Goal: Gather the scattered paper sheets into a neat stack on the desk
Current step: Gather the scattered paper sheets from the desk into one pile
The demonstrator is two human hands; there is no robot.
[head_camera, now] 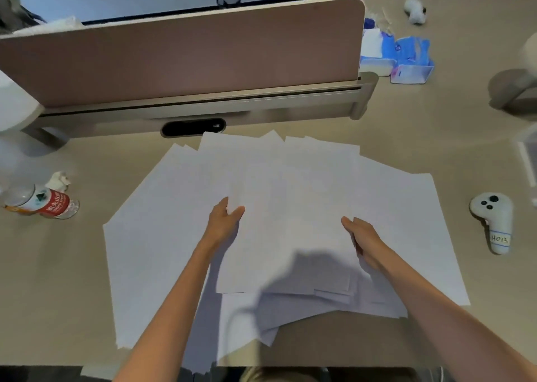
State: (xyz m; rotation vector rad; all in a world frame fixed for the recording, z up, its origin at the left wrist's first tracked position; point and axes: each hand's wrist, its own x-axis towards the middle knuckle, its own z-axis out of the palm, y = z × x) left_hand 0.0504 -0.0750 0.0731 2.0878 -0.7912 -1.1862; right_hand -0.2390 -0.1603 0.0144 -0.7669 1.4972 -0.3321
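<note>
While both hands sit on the pile, we log the paper sheets (290, 195) as a loose overlapping fan across the middle of the desk (406, 137), corners pointing every way, not squared up. Far edges of the fan lie near the black cable slot (193, 127) under the pink divider panel (189, 59). Near edges reach the front of the desk, and a few sheets overhang it between the forearms.

Left hand (225, 224): at the left edge of the topmost sheet, thumb and fingers closed on that edge in a pinch. Right hand (363, 236): at the right edge of the same top layer, thumb on top, fingers curled down around the edge, gripping it. We cannot tell how many sheets each hand has. A shadow falls on the near part of the pile.

Left of the papers, apart from them: a water bottle (43, 202) with a red label lying on its side, and a crumpled tissue (59, 179) just behind it. Right of the papers, apart: a white controller (491, 221) with a handwritten tag. Far right behind the panel's end: blue-and-white packs (406, 59) and a second white controller (415, 11).
</note>
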